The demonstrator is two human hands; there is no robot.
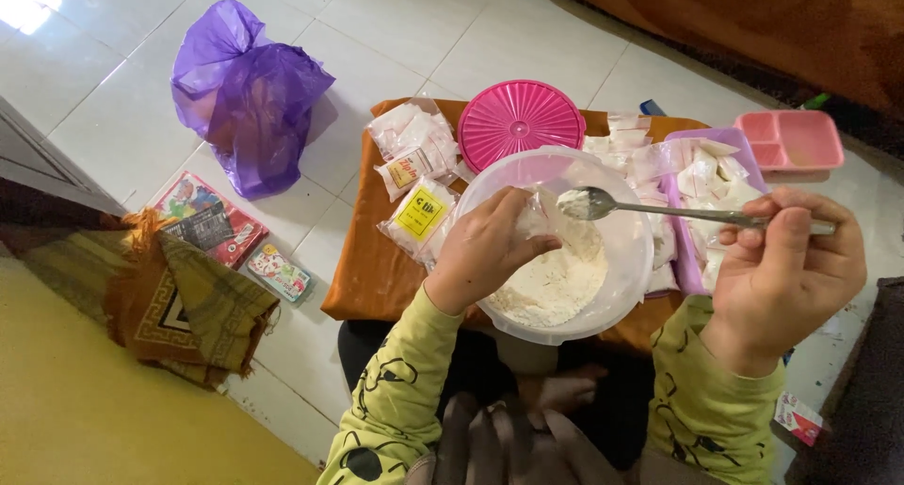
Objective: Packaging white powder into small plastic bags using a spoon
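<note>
My left hand (482, 248) holds a small clear plastic bag (539, 218) over a round translucent bowl (629, 287) partly filled with white flour (554, 285). My right hand (787, 265) grips a metal spoon (659, 209) by its handle; the spoon's bowl, heaped with flour, points at the bag's mouth. The bowl stands on a low orange-brown table (363, 278) in front of my knees.
A pink round lid (520, 120) lies behind the bowl. Packets with yellow labels (421, 212) lie at left, filled small bags in a purple tray (686, 268) at right, beside a pink divided box (793, 142). A purple plastic bag (247, 94) and colourful packets (209, 218) lie on the tiled floor.
</note>
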